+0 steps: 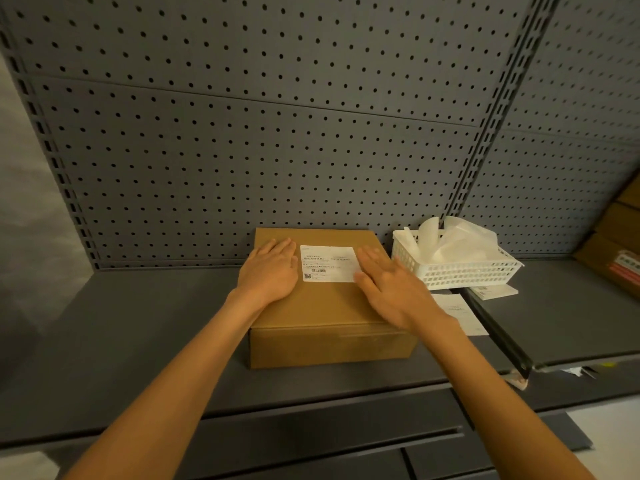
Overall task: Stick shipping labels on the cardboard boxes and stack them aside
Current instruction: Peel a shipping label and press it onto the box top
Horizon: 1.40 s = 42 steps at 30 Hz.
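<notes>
You have a flat, rectangular cardboard box of plain brown corrugated board in front of you, its top smooth and matte, sitting on the dark grey metal shelf with its far edge near the perforated pegboard back panel, whose round holes run in even rows. On the far half of the box top lies a white rectangular shipping label, printed with small black text, a barcode and a QR code, lying flat. Your left hand lies flat on the box just left of the label, fingers straight and together, gripping nothing. Your right hand lies flat at the label's right edge, fingers extended and slightly blurred, its fingertips touching the label's right side, holding nothing. Just right of the box stands a white plastic basket with slotted lattice walls, filled with curled translucent backing sheets. Near it, loose white paper sheets lie on the shelf, and more brown boxes are stacked at the far right edge
</notes>
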Each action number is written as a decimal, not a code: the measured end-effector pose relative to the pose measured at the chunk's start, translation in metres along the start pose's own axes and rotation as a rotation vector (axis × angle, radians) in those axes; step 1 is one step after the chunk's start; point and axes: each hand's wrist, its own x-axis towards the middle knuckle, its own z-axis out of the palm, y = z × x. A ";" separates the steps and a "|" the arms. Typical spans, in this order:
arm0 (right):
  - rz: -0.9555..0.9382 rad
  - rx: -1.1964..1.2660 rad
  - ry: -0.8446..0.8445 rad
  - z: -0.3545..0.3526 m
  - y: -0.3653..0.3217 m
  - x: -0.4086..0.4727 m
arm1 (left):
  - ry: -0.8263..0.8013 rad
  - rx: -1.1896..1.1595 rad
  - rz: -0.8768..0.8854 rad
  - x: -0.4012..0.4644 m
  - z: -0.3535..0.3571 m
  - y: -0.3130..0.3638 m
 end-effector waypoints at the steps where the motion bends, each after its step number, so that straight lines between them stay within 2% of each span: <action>1: -0.036 -0.005 0.001 0.000 -0.009 0.011 | 0.001 0.001 -0.002 0.000 0.000 0.000; 5: -0.113 0.012 -0.096 0.012 -0.039 0.049 | 0.002 -0.003 -0.002 0.002 0.000 -0.002; 9: -0.096 0.022 -0.196 0.020 -0.017 0.057 | 0.003 -0.021 -0.007 0.002 0.001 -0.004; 14: 0.025 0.063 -0.171 0.014 0.030 0.053 | -0.004 -0.036 -0.001 0.001 0.000 -0.003; 21: 0.022 0.045 -0.118 0.018 0.028 0.053 | -0.008 0.053 0.019 0.011 -0.010 0.022; 25: 0.015 0.050 -0.117 0.019 0.029 0.052 | -0.139 0.044 0.133 0.016 -0.003 0.049; 31: 0.039 0.090 -0.122 0.021 0.033 0.053 | -0.196 0.081 0.126 0.012 -0.002 0.034; 37: 0.048 0.110 -0.122 0.022 0.034 0.054 | -0.151 0.119 0.050 0.000 -0.003 0.026; 42: 0.047 0.106 -0.118 0.022 0.034 0.054 | 0.047 0.272 0.082 -0.006 -0.006 0.028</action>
